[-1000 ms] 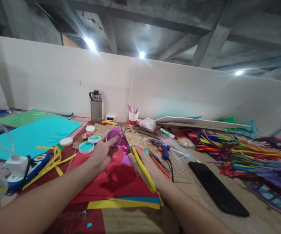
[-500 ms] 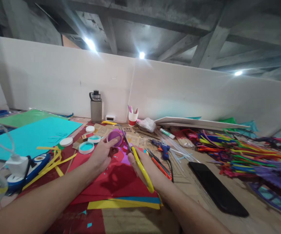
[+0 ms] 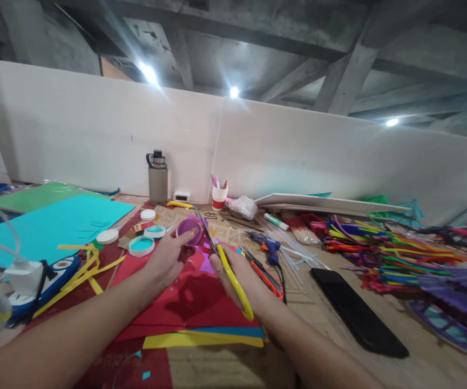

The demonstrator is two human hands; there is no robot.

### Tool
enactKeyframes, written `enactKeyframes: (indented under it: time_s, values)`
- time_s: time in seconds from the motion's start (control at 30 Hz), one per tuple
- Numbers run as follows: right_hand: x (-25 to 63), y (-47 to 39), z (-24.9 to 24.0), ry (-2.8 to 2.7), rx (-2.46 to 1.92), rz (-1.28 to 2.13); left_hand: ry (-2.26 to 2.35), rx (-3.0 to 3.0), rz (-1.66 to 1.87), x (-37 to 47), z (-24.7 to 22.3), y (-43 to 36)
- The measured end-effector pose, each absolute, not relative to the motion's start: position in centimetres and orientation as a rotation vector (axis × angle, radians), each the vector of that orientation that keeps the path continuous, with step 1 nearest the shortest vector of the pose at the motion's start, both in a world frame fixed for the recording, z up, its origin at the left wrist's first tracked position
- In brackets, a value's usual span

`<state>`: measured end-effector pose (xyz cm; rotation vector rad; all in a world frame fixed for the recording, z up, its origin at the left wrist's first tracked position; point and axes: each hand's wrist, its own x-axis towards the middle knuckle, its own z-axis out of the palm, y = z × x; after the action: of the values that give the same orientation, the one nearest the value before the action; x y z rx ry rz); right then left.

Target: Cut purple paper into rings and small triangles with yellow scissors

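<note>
Over the red sheets (image 3: pixel 184 308) my left hand (image 3: pixel 167 261) grips a small round purple cup (image 3: pixel 188 231), its thumb at the rim. My right hand (image 3: pixel 235 273) is closed on yellow-handled scissors (image 3: pixel 235 283), whose blades point up and away beside the cup's right side. Purple paper scraps (image 3: pixel 206 263) lie below the cup. White round lids or tubs with turquoise inside (image 3: pixel 141 246) stand just left of my left hand.
A black phone (image 3: pixel 358 310), pliers (image 3: pixel 263 273) and a blue glue gun (image 3: pixel 271 248) lie to the right, before colourful pipe cleaners (image 3: pixel 395 248). A bottle (image 3: pixel 158 181) stands behind. Yellow strips (image 3: pixel 89 267) and a power strip (image 3: pixel 51 289) are left.
The whole view has shifted slightly, with things a little further left. The hands, cup and scissors keep nearly the same arrangement.
</note>
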<state>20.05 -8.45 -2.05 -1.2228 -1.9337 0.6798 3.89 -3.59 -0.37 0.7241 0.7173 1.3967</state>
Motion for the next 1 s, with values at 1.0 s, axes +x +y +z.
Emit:
enactKeyframes:
  time_s: [1.0]
  values:
    - [19.7,-9.0,-0.9,-1.913,-1.347,0.657,0.766,0.746,1.369,4.0,0.0,-3.9]
